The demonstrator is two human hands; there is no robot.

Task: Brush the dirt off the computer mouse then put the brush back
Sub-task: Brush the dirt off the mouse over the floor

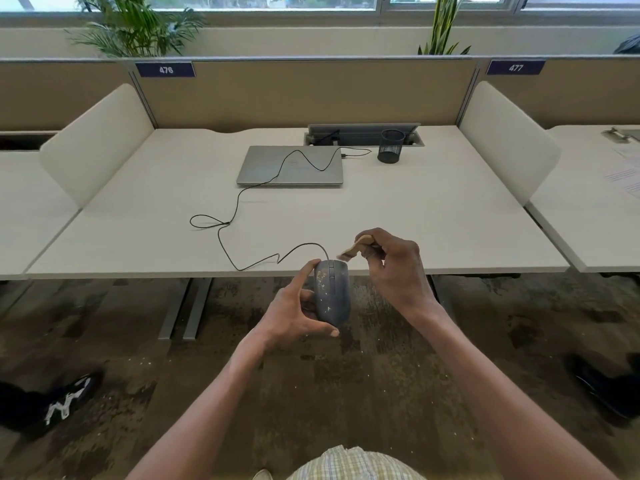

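A: Where's the mouse?
B: Dark grey wired computer mouse [332, 294] is off the desk, held in the air just past the near edge of the white desk [433, 216], over the carpet. Pale dirt specks on its top, mostly on the left button side.
A: Grip?
B: Left hand [294, 310] holds it from the left side, thumb under the rear end, fingers curled behind the body. Right hand [394, 268] pinches a small tan wooden-handled brush [356, 249], bristle end pointing down-left, just above the mouse's front right corner. Can't tell if the bristles touch.
A: Cable?
B: Thin black cable [239, 216] runs from the mouse nose across the desk in loops, over the closed silver laptop [291, 166]. Black mesh pen cup [391, 146] stands right of the laptop, near the back.
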